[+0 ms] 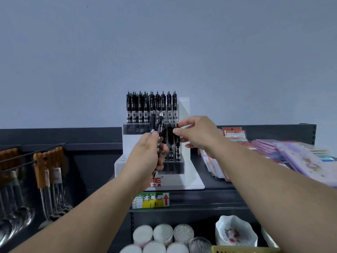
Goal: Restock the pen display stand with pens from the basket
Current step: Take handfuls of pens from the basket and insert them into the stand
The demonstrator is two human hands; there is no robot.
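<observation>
mid-frame, left hand (pixel 145 152) fingers grip spare pens (pixel 157 125); right hand (pixel 198 134) fingers seemingly pinch a pen (pixel 176 143) in the display stand (pixel 184 110).

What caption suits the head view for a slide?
Left hand holds spare pens while right hand pinches a pen in the display stand.

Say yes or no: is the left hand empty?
No, the left hand grips black pens upright in front of the display stand.
</observation>
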